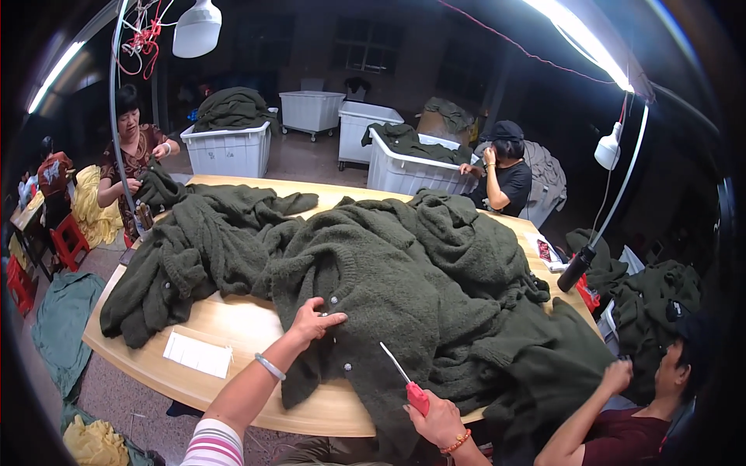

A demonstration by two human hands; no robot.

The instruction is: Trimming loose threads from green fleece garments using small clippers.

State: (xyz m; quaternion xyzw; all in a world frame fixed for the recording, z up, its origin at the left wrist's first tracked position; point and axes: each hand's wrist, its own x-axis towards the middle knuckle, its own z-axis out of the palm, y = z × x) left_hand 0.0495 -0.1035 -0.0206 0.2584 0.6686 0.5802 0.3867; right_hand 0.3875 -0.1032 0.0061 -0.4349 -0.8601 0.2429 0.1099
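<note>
Nearest you, toward five o'clock, your right hand (439, 423) is wrapped around the red-handled tool (417, 398), its thin tip aimed toward eleven. At seven, your left hand (313, 322) extends a finger near the buttons (335, 300) of the dark green knit garment (388, 291) mid-table; I can't tell whether it pinches cloth. Best keep that edge flat, the tip off knit and fingers. A white bin (402, 172) stands beyond, toward one.

the wearer's two hands (313, 321) (437, 422), one red-handled tool (416, 398), two hanging bulbs (197, 31) (608, 150), two red stools (70, 242) (19, 286), at least four white bins (225, 154) (312, 114) (354, 136) (404, 171) and at least four other people (128, 147) (54, 175) (509, 175) (633, 435).
</note>
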